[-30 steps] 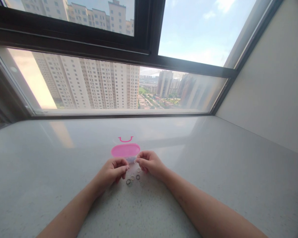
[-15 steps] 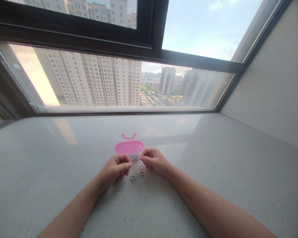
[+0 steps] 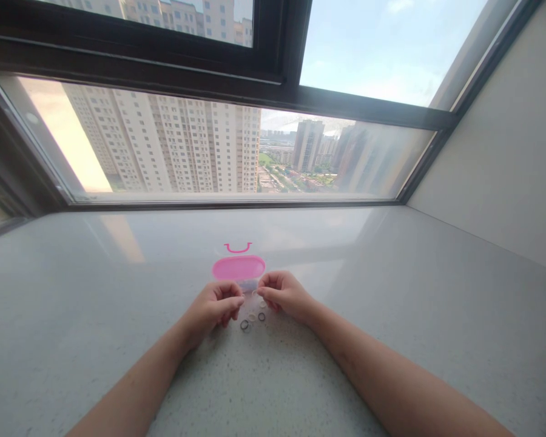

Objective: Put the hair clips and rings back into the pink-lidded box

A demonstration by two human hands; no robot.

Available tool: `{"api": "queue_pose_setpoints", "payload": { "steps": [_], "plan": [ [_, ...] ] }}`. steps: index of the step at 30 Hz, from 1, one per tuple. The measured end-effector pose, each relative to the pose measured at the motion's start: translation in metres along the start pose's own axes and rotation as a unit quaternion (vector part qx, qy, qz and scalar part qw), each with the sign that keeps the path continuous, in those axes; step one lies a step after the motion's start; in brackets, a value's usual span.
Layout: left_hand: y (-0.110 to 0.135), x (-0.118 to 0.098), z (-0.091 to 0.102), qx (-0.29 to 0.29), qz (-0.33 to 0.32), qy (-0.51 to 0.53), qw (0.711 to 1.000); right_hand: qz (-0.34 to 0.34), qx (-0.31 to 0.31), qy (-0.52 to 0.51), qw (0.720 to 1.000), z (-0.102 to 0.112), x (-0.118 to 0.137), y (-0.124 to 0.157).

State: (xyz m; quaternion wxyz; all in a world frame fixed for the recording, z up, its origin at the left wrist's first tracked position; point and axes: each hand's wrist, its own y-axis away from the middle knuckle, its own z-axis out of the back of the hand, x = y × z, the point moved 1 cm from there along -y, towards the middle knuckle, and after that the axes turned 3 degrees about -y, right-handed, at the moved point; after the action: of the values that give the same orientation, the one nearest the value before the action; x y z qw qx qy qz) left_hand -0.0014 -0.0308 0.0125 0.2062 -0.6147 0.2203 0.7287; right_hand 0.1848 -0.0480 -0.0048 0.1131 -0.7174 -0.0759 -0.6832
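Note:
A small clear box with a pink lid (image 3: pixel 238 268) sits on the pale stone sill, with a pink handle (image 3: pixel 238 247) just behind it. In front of it lie several small rings (image 3: pixel 253 319), some dark and some pale. My left hand (image 3: pixel 213 307) is curled with fingertips pinched together just left of the rings. My right hand (image 3: pixel 283 294) is also closed in a pinch beside the box, holding a small pale ring at its fingertips. What the left hand grips is too small to see.
The stone sill (image 3: pixel 391 291) stretches wide to both sides. A dark-framed window (image 3: pixel 273 91) runs along the back, with tall buildings outside. A plain wall (image 3: pixel 505 164) rises on the right.
The hands have drawn slightly closer together near the box. The view has shifted a little, so box and rings sit slightly more to the right.

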Motion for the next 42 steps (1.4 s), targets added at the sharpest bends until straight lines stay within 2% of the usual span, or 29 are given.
{"api": "queue_pose_setpoints", "payload": {
  "steps": [18, 42],
  "plan": [
    [-0.0009, -0.0001, -0.0006, -0.009, -0.007, -0.054, 0.998, 0.003, 0.025, -0.006, 1.0, -0.0006, -0.0004, 0.0018],
    [-0.001, 0.0019, 0.0003, 0.001, -0.014, -0.051, 0.999, -0.007, 0.039, 0.009, 0.999, -0.0026, 0.0037, 0.0039]
  ]
}}
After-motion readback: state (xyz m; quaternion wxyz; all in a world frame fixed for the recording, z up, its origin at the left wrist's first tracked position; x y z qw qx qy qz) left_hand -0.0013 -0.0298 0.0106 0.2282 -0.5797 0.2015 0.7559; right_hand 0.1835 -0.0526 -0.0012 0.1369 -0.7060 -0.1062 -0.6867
